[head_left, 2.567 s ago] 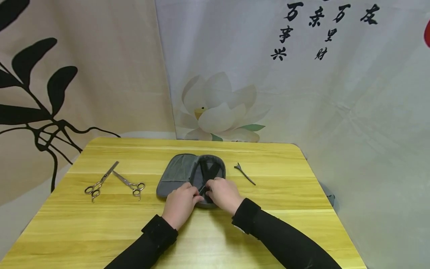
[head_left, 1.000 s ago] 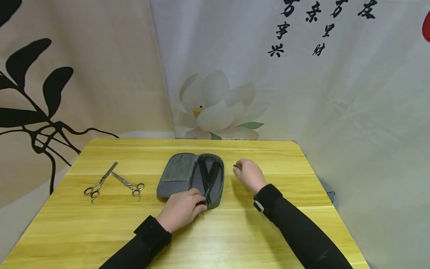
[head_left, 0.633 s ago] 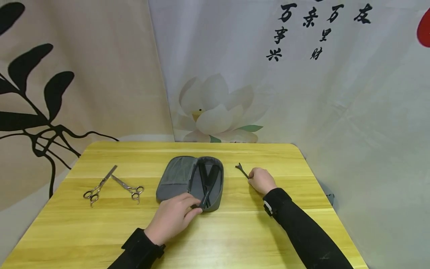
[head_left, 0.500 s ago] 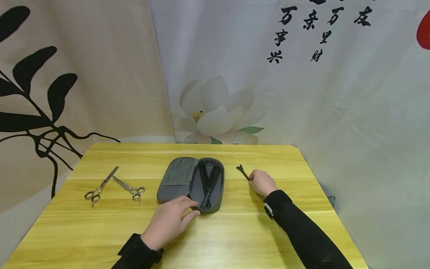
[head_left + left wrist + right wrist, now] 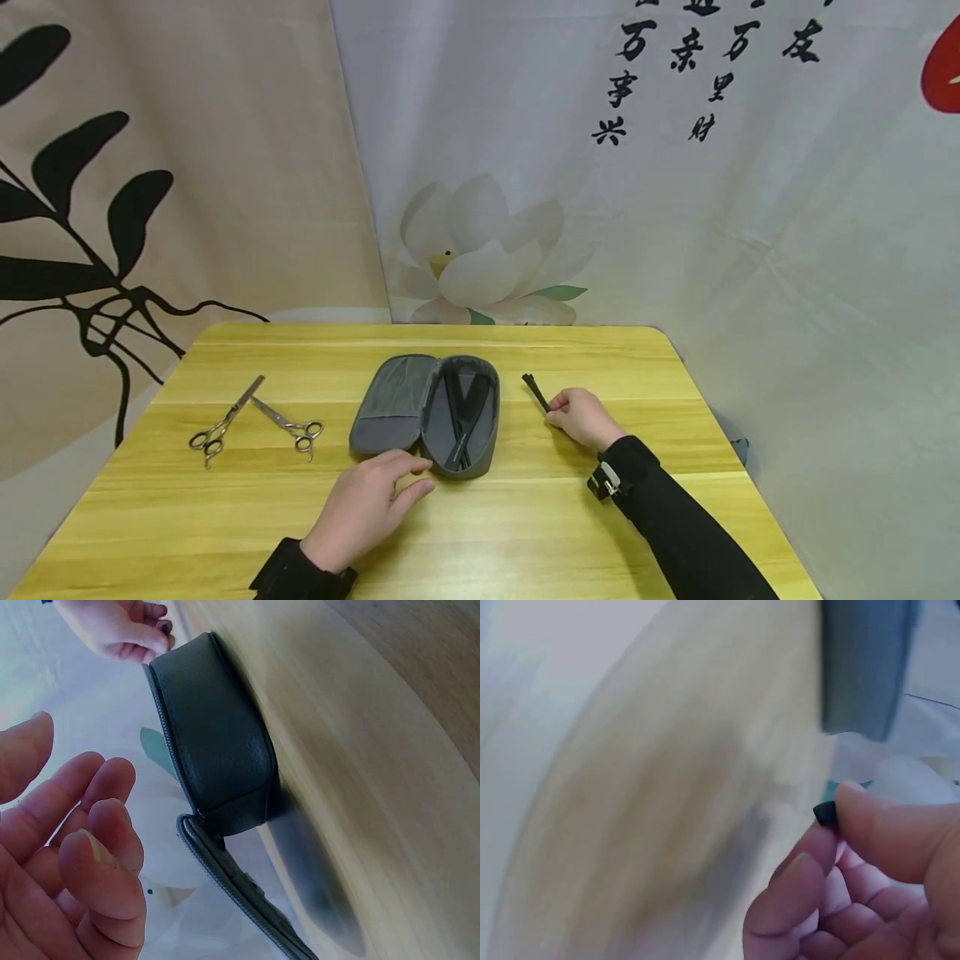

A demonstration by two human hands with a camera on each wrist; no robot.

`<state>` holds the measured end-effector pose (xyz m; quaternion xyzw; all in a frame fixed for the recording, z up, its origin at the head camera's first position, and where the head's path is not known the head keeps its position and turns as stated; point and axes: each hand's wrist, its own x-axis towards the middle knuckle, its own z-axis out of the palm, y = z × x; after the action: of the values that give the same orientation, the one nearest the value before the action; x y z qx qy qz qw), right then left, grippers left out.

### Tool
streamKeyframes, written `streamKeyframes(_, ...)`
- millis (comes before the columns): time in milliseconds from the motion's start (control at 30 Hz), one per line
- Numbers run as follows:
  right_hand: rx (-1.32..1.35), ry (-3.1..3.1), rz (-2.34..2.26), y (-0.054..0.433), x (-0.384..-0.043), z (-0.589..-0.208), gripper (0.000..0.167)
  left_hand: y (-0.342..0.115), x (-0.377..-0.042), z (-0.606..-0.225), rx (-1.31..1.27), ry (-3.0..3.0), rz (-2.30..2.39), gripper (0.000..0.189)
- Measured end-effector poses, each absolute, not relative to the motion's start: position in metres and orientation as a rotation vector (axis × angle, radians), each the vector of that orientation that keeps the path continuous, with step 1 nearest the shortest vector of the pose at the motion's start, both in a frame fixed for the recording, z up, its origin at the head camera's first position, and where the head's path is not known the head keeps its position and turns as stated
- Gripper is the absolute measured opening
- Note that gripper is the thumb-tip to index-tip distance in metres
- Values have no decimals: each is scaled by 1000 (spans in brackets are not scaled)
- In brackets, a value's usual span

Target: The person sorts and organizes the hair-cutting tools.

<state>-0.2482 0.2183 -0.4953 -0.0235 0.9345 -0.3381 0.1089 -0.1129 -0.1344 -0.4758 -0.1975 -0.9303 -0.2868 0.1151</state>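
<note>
My right hand [image 5: 588,419] pinches a slim dark hair clip [image 5: 536,393] by its near end, between thumb and fingertips. In the right wrist view only the small dark tip of the clip [image 5: 826,814] shows past the thumb. Mid-table lies a grey zip case [image 5: 492,442], unfolded, with its lid to the left. Long black items [image 5: 467,412] cross in a V inside it; their kind is unclear. My left hand [image 5: 367,504] hovers near the case's front edge, fingers relaxed and holding nothing. The left wrist view shows that hand [image 5: 75,855] apart from the case's side [image 5: 214,735].
Two pairs of silver hairdressing scissors, one slanting right [image 5: 225,423] and one slanting left [image 5: 291,425], lie on the left of the wooden table [image 5: 480,550], blade tips close together. A printed cloth [image 5: 465,125] hangs behind the table's far edge.
My right hand left the case, reached the hair clip on the right and now holds it slightly turned. My left hand has let go of the case and drawn back toward the near left.
</note>
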Motion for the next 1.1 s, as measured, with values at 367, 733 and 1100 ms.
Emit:
streamKeyframes(367, -126, 2478, -1500, 211, -226, -463, 23, -135, -113, -474, -556, -2739, -916, 18)
streamKeyframes(733, -177, 2195, -1897, 199, -196, -438, 36, -131, -113, -472, -516, -2793, -982, 16)
streamKeyframes(1100, -225, 1994, -2036, 178, -175, -446, 31, -124, -112, -470, -542, -2749, -1066, 16)
